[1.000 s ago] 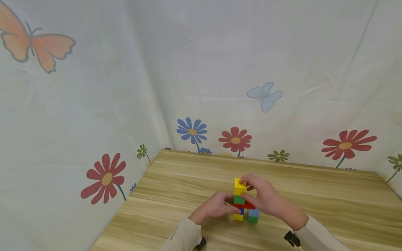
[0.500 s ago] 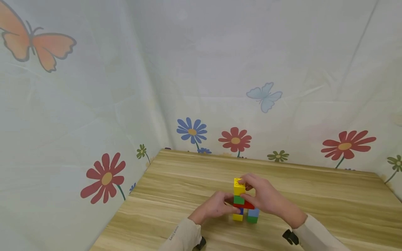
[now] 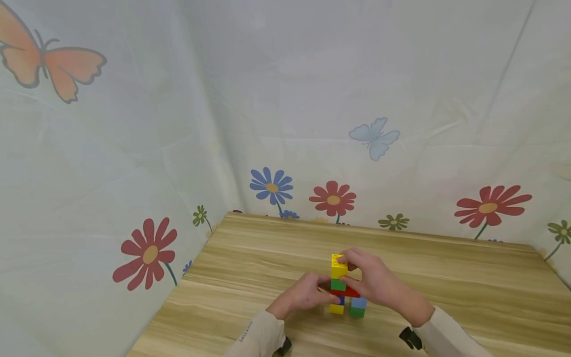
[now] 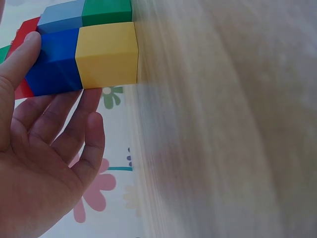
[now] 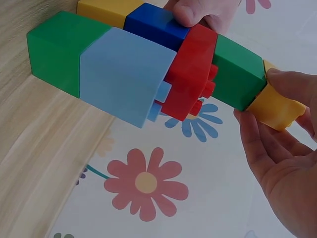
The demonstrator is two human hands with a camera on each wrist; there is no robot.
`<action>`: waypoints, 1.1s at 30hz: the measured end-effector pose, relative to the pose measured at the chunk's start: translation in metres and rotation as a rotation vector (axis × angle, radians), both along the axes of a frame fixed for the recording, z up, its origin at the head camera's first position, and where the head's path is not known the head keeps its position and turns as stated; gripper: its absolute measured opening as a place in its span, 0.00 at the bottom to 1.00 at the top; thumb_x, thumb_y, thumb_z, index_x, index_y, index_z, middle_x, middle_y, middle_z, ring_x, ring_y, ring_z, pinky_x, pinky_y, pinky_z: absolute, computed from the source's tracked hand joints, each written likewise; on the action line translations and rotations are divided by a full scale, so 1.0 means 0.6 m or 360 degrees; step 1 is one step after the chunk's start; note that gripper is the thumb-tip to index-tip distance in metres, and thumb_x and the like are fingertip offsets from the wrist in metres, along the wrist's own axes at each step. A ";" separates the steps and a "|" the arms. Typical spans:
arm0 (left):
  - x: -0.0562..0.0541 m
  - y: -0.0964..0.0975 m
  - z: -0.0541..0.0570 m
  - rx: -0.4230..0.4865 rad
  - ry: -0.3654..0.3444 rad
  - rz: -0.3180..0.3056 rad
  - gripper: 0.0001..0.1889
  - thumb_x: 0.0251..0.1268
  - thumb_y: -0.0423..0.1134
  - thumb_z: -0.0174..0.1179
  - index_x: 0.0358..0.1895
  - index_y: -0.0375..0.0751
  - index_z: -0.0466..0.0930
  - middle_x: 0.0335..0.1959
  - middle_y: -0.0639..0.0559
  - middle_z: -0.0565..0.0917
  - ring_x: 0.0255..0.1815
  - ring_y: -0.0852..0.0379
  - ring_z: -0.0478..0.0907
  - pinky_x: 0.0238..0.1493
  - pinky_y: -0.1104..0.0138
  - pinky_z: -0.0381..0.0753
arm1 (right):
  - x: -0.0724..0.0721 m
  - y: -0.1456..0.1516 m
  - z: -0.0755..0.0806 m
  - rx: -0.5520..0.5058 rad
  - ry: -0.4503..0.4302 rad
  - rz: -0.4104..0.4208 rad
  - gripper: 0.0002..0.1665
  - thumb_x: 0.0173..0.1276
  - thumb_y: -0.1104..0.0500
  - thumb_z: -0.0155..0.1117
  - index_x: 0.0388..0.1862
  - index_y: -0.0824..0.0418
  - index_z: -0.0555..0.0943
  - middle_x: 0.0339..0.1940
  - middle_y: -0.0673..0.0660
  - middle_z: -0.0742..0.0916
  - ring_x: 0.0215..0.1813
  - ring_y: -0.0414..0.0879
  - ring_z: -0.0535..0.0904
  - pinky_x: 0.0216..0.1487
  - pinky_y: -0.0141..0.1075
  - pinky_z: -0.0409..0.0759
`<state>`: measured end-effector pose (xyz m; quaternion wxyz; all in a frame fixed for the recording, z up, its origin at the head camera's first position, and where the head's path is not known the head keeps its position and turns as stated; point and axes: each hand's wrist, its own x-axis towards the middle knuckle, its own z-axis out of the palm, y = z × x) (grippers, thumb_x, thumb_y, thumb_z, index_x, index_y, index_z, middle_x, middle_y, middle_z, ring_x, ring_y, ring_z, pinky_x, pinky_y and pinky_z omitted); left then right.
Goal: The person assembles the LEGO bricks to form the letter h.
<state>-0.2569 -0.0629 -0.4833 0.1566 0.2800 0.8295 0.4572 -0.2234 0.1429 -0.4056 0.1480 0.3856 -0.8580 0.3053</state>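
Note:
A stack of toy building bricks stands on the wooden table. Its left column has a yellow brick (image 4: pixel 108 54) at the bottom, then a blue brick (image 4: pixel 55 62). Beside it a light blue brick (image 5: pixel 124 74) sits on a green brick (image 5: pixel 67 54). A red brick (image 5: pixel 190 69) spans both columns, and some light blue studs stay uncovered. Above the red one come another green brick (image 5: pixel 240 72) and a yellow top brick (image 3: pixel 339 267). My left hand (image 3: pixel 305 292) grips the stack around the blue brick, thumb in front. My right hand (image 3: pixel 376 277) pinches the top yellow brick.
The wooden table (image 3: pixel 267 243) reaches back to a pale cloth backdrop (image 3: pixel 290 99) printed with flowers and butterflies. The cloth also runs along the table's left side. Dark straps (image 3: pixel 410 338) show at the sleeve cuffs.

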 end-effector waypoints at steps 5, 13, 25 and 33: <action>0.001 -0.001 0.000 0.0017 -0.0009 -0.0004 0.14 0.59 0.46 0.66 0.47 0.50 0.82 0.38 0.66 0.83 0.39 0.67 0.78 0.47 0.71 0.75 | 0.001 -0.001 -0.001 -0.0003 0.0000 0.0001 0.24 0.52 0.65 0.75 0.47 0.57 0.75 0.45 0.49 0.80 0.40 0.40 0.79 0.41 0.36 0.81; 0.001 -0.001 -0.002 0.0006 0.0009 -0.0014 0.13 0.59 0.45 0.66 0.47 0.50 0.82 0.39 0.66 0.82 0.39 0.68 0.77 0.47 0.71 0.74 | 0.004 -0.003 0.000 0.0026 0.0029 -0.0011 0.24 0.52 0.65 0.75 0.47 0.57 0.76 0.44 0.49 0.81 0.39 0.41 0.79 0.40 0.35 0.81; 0.003 -0.002 0.005 -0.0056 0.0004 0.0041 0.13 0.58 0.47 0.66 0.46 0.52 0.82 0.38 0.66 0.82 0.39 0.67 0.76 0.48 0.70 0.74 | 0.002 -0.004 -0.002 0.0042 0.0062 -0.0036 0.22 0.53 0.64 0.75 0.46 0.56 0.76 0.45 0.49 0.81 0.38 0.43 0.79 0.41 0.31 0.80; 0.003 0.001 0.003 -0.0023 -0.0033 0.0025 0.12 0.58 0.47 0.66 0.44 0.52 0.82 0.37 0.66 0.82 0.36 0.66 0.77 0.45 0.70 0.75 | 0.003 -0.002 -0.017 -0.0035 0.0134 -0.0041 0.23 0.53 0.65 0.74 0.47 0.58 0.76 0.47 0.51 0.81 0.39 0.41 0.79 0.41 0.34 0.81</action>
